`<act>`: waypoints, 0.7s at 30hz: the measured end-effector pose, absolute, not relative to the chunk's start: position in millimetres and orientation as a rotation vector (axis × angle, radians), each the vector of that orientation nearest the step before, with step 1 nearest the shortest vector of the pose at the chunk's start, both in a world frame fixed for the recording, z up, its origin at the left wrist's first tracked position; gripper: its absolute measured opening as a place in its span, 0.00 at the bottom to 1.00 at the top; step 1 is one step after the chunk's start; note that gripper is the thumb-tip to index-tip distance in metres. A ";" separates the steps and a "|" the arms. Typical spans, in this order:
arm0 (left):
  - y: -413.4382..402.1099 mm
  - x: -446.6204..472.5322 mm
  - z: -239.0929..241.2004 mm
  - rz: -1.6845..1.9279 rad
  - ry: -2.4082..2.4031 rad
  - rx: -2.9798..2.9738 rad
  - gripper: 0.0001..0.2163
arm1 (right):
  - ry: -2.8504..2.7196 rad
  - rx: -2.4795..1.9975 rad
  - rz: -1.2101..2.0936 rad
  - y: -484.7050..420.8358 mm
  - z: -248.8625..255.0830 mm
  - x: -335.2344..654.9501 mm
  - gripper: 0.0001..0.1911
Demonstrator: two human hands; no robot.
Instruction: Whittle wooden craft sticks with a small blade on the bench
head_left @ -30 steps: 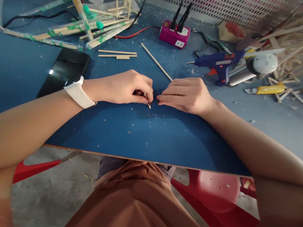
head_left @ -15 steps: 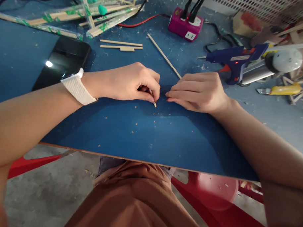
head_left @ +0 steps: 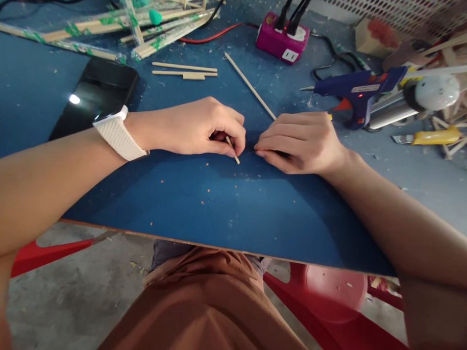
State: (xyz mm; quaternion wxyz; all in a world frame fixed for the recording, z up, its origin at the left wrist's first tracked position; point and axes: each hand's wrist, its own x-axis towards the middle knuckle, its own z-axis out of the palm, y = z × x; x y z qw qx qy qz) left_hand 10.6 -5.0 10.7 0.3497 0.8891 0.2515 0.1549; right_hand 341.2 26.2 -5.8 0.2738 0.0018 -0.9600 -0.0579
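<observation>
My left hand (head_left: 216, 127), with a pale watch band (head_left: 122, 136) at the wrist, pinches a short thin wooden stick (head_left: 233, 150) between thumb and fingers. The stick's lower end points down at the blue table (head_left: 232, 216). Just to the right, my right hand (head_left: 301, 141) has its fingertips pressed together, apart from the stick. A faint thread-like line runs from these fingertips towards the stick. What the right hand holds is hidden; a small yellow bit shows behind its knuckles. A longer wooden stick (head_left: 250, 86) runs up from behind the right hand.
Two thin sticks (head_left: 184, 67), one with a short piece against it, lie beyond my left hand. A black phone (head_left: 96, 96) is at left, plastic-wrapped sticks (head_left: 173, 35) behind. A purple power adapter (head_left: 283, 38), blue glue gun (head_left: 361, 92) and yellow utility knife (head_left: 430, 136) are at right.
The short stick in my left hand has tilted slightly, and more of it shows. A small yellow bit has appeared behind my right hand. The view has shifted slightly.
</observation>
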 end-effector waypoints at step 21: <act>-2.4 8.0 5.9 0.442 0.654 2.295 0.18 | -2.612 -0.001 -0.187 27.2 -7.9 343.3 0.07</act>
